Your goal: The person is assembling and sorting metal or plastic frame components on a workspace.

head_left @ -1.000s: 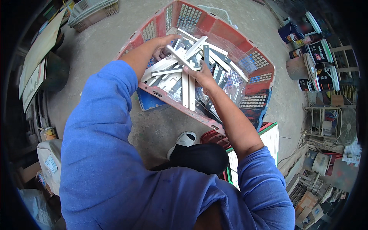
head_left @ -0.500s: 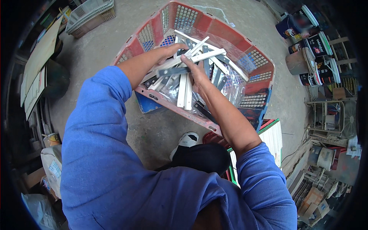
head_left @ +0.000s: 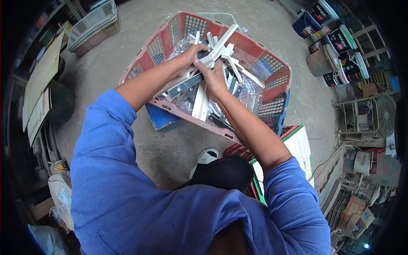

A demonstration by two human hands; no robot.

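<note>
A red plastic basket [head_left: 217, 28] stands in front of me, holding a jumble of white and dark flat strips with clear plastic film [head_left: 248, 95]. Over it, my left hand [head_left: 190, 57] and my right hand [head_left: 213, 76] close together round a bundle of white strips [head_left: 226, 37]. The strips' ends stick up away from me. A dark strip [head_left: 185, 86] with holes slants just below my hands. Another white strip [head_left: 199, 102] points toward me beside my right wrist. My palms hide part of the bundle.
A blue crate [head_left: 163, 119] sits beneath the basket's left side. White panels with green and red edges [head_left: 299, 148] lie at my right knee. Paint buckets [head_left: 318, 61] line the right, stacked pale baskets [head_left: 93, 27] the far left. Boards [head_left: 44, 80] lean at left.
Both hands have tilted and gathered the strips, whose far ends now rise higher above the basket. My view has shifted slightly, moving the basket left in the picture.
</note>
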